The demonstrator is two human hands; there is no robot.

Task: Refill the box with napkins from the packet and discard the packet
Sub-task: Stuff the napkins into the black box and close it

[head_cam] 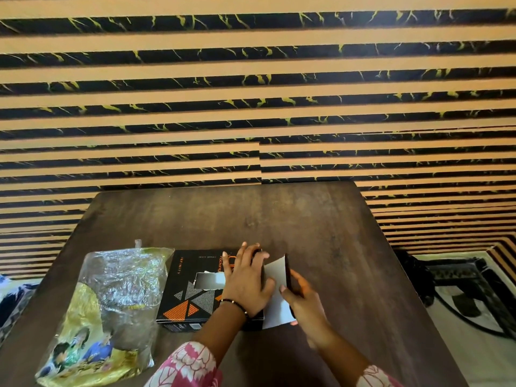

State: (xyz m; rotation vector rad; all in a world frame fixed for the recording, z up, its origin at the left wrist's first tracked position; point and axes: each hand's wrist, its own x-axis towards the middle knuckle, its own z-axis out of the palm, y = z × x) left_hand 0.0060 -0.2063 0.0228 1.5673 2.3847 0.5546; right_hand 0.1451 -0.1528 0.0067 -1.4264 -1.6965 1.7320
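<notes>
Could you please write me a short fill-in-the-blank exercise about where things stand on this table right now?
1. The packet lies to the ____ of the box.
2. The left hand rests on the ____.
3. The right hand holds the box's open end ____.
4. The box's top has a torn ____ in it.

Missing words: left; box; flap; opening

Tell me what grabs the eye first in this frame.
The black box with orange triangles sits at the middle of the dark wooden table, a ragged opening torn in its top. The left hand lies on its right end while the right hand grips the open end flap, white inside. Left of the box lies the crinkled, shiny napkin packet, and behind it all a bold black-and-tan striped wall.
</notes>
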